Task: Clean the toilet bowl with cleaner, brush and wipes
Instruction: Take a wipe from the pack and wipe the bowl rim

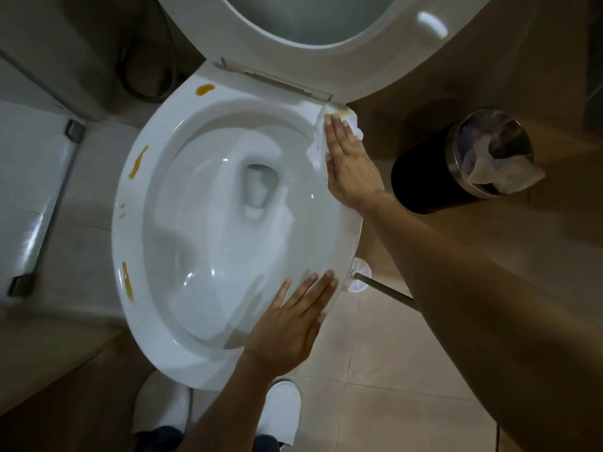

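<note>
The toilet (182,324) is the biggest thing here, with its seat (212,31) flipped up at the back. The rim has yellow marks: one at the back left corner (205,89), one on the left edge (138,162) and one near the front left edge (128,282). A black bin (424,177) stands on the floor just beside the right edge of the toilet, with used wipes (499,171) inside. The brush (359,276) lies on the floor by the front right edge. The right hand (352,168) is flat, with straight fingers, and presses a white wipe (321,141) onto the back right corner of the rim, where a yellow smear shows at the fingertips. The left hand (293,324) is flat too, holds nothing and rests on the front right edge. No cleaner bottle is in view. I think the wipe could just smear the yellow mess along the rim if it is already full. It could also slip into the bowl, because the flat hand only presses it and does not grip it. Bare fingers may touch the mess.
</note>
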